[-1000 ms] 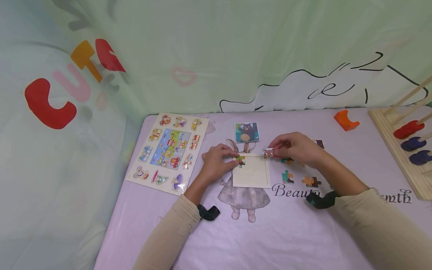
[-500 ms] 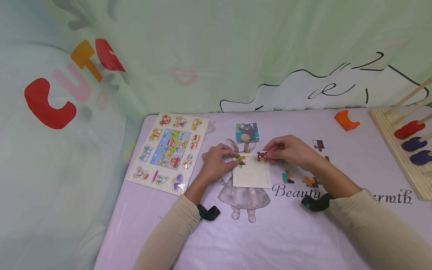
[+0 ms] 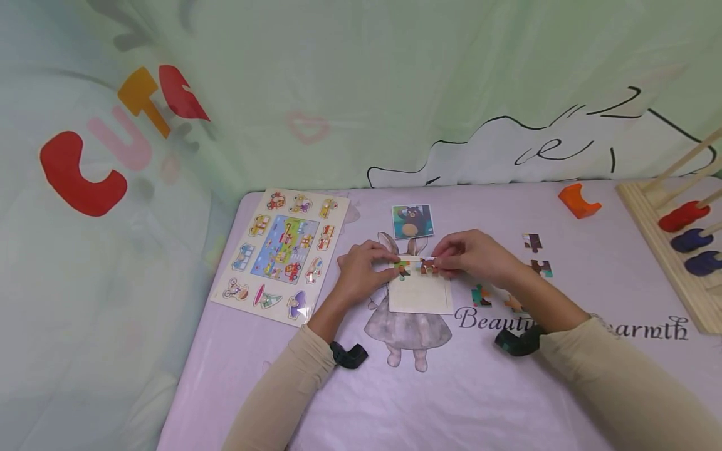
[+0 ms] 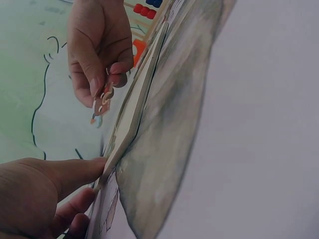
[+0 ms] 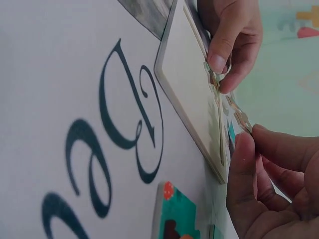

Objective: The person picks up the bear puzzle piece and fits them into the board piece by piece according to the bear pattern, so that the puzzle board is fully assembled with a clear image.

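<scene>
Lilac cloth [image 3: 406,407], right fingers [image 3: 455,240] pinching knobbed jigsaw piece [image 3: 429,267], left fingers [image 3: 376,254] gripping wooden board [image 3: 420,294]

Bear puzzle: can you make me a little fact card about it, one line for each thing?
Left hand: grips the board at its upper left corner
Right hand: pinches a bear-face piece above the board
Corner piece: in the board's upper left
Loose pieces: at least four, right of the board
Bear card: just beyond the board
</scene>
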### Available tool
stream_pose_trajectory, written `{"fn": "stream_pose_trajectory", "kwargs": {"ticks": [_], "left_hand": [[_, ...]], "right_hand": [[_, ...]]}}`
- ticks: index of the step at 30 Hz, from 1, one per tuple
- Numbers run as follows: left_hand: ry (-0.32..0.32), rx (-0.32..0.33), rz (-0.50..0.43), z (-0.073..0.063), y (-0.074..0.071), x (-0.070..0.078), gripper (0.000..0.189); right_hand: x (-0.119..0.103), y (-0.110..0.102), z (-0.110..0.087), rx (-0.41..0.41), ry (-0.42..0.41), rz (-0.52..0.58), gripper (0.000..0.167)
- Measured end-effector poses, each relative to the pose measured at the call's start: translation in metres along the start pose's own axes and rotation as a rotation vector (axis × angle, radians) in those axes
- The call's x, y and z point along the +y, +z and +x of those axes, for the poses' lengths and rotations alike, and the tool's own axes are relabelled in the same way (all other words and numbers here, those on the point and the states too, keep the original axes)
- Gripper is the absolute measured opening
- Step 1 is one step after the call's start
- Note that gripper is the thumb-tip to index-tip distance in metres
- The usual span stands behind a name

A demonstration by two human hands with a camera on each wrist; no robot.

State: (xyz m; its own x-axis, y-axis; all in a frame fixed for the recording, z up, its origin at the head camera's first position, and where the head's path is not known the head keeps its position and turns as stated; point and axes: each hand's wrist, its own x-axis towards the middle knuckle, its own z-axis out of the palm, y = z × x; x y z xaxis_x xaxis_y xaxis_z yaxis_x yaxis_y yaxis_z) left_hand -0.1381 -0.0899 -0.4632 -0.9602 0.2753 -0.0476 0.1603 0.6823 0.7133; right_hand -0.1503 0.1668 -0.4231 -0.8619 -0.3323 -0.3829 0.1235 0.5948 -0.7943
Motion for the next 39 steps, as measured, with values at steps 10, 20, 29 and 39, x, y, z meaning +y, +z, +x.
{"fn": "stream_pose_trajectory", "kwargs": {"ticks": [10,20,29,39], "left_hand": [[0.001,0.000,0.006,0.000,-0.001,0.000,0.021],[0.015,0.000,0.003,0.000,0.000,-0.001,0.021],[0.011,0.001,0.000,0.000,0.000,-0.001,0.021],[0.015,0.005,0.008,0.001,0.000,-0.001,0.021]], "right_hand": [[-0.004,0.007,0.002,-0.012,0.009,0.018,0.020],[-0.005,0.012,0.004,0.014,0.048,0.031,0.020],[-0.008,0.017,0.007,0.030,0.042,0.032,0.018],[-0.012,0.021,0.011,0.049,0.049,0.014,0.019]]}}
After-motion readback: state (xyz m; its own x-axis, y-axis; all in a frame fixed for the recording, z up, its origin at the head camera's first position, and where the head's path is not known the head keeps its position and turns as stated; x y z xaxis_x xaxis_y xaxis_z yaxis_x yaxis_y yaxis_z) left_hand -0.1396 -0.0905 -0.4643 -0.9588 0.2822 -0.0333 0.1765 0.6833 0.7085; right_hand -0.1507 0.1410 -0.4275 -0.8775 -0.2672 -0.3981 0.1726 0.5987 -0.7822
